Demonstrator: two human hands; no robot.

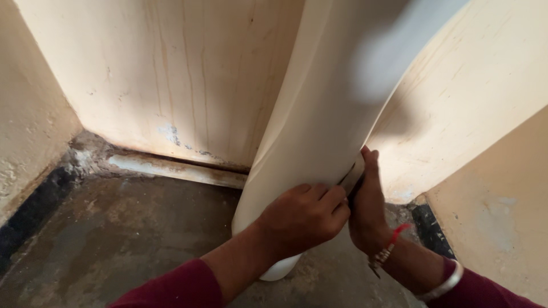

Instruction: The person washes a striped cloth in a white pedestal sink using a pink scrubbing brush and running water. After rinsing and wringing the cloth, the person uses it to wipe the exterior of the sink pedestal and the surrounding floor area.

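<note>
**Two hands on one cream column in a corner**

I'm looking down into a corner. I count three walls, all cream and streaked, the back one stained along its base. Below them lies one floor, grey, mottled concrete with a dark strip along the left edge and another patch of dark skirting at the right.

One tall cream column stands in front of the back wall, rising out of the top of the view and blurred up there. Its rounded lower end shows just under my left wrist, close to the floor; I cannot tell whether it touches.

I see two hands, both in dark red sleeves. My left hand lies against the column's front, low down, fingers pressed together and curled over the surface. My right hand is just beside it, at the column's right edge, touching the left knuckles. Its fingers are closed around one thin, flat, pale blade laid against the column; the grip itself is partly hidden.

On the right wrist I count two bands: one silver bangle and one red thread.
</note>
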